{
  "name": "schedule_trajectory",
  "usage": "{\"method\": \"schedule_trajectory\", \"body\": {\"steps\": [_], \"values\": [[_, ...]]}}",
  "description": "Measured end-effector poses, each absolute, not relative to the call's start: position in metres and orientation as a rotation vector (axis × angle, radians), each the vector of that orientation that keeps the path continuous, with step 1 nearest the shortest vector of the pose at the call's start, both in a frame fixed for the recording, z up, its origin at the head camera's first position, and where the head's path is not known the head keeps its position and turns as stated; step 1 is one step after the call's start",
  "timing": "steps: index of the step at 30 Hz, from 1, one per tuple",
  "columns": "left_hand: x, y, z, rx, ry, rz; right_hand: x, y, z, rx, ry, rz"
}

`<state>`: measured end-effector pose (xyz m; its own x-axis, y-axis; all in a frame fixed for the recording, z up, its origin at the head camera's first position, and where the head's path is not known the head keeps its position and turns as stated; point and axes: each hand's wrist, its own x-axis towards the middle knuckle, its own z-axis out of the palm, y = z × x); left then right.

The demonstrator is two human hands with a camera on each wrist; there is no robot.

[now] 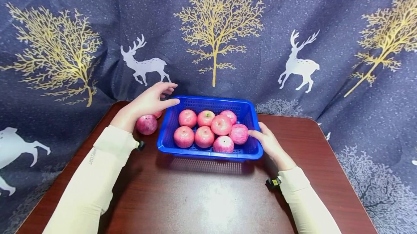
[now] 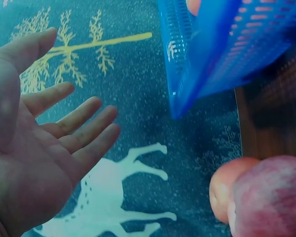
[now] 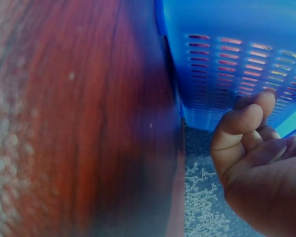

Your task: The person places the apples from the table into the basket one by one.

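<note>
A blue plastic basket (image 1: 211, 155) with slotted walls holds several red apples (image 1: 204, 137), one lying on top of the others. My left hand (image 1: 148, 100) hovers by the basket's back left corner, fingers spread and thumb apart. In the left wrist view its palm (image 2: 34, 163) is bare, with a gap between fingertips and basket. On the opposite side, my right hand (image 1: 271, 144) grips the basket, thumb over the rim and fingers against the outer wall. The right wrist view shows those fingers (image 3: 237, 121) curled at the slots.
Left of the basket, beneath my left forearm, a dark red apple (image 1: 147, 124) sits on the brown wooden table (image 1: 195, 197). A second, lighter apple (image 2: 220, 190) is partly hidden behind it. A dark cloth (image 1: 247, 63) printed with deer and trees hangs behind the table.
</note>
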<state>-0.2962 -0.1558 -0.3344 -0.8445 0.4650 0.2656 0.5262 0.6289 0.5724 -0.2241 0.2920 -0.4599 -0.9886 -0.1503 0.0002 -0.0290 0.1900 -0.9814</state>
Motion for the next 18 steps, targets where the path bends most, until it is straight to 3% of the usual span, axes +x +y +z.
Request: {"method": "schedule_trajectory", "body": {"steps": [18], "values": [[-0.294, -0.195, -0.365, -0.593, -2.697, -1.047, -0.223, 0.292, -0.458, -0.166, 2.337, -1.931]]}}
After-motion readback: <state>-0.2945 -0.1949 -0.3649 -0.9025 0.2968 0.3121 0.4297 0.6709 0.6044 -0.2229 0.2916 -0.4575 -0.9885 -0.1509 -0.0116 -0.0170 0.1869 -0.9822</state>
